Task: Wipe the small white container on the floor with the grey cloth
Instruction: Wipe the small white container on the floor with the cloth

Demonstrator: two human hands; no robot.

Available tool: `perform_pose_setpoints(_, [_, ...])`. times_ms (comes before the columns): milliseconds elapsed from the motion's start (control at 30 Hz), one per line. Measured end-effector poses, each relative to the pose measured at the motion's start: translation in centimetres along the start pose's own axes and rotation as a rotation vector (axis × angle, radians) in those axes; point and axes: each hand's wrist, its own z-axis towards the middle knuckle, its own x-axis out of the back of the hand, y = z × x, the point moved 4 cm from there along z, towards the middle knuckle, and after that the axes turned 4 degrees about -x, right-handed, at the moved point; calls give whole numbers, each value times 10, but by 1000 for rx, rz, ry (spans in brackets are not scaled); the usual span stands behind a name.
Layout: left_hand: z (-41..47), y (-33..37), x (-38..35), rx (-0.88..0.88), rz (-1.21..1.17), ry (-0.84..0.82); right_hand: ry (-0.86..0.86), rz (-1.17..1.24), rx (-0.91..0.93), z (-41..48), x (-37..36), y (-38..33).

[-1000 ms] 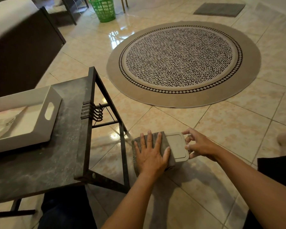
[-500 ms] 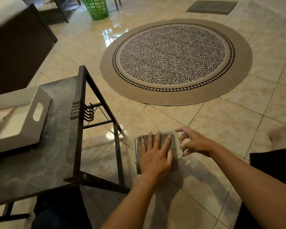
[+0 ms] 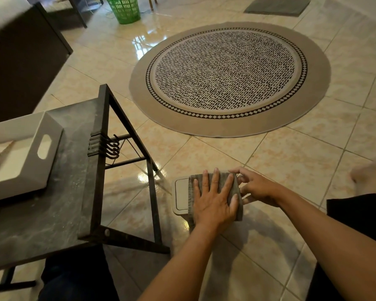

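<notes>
The small white container [image 3: 181, 195] stands on the tiled floor beside the table leg. A folded grey cloth [image 3: 239, 213] lies over the right part of its lid, so only the left strip of the lid shows. My left hand [image 3: 214, 203] lies flat on the cloth with fingers spread, pressing it down. My right hand [image 3: 256, 187] grips the container's right edge, fingertips touching the cloth's far corner.
A dark metal-framed table [image 3: 74, 192] stands close on the left and carries a white tray [image 3: 50, 131]. A round patterned rug [image 3: 230, 79] lies ahead. Farther back are a green basket [image 3: 124, 9] and a grey mat [image 3: 276, 6]. My knees frame the bottom.
My left hand has slid the cloth from the lid's left side across to its right side, uncovering the left strip. My right hand has stayed on the container's right edge.
</notes>
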Motion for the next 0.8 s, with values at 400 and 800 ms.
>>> perform_pose_setpoints(400, [10, 1, 4, 53, -18, -31, 39, 135, -11, 1, -7, 5])
perform_pose_setpoints(800, [14, -4, 6, 41, -49, -38, 81, 51, 55, 4, -6, -1])
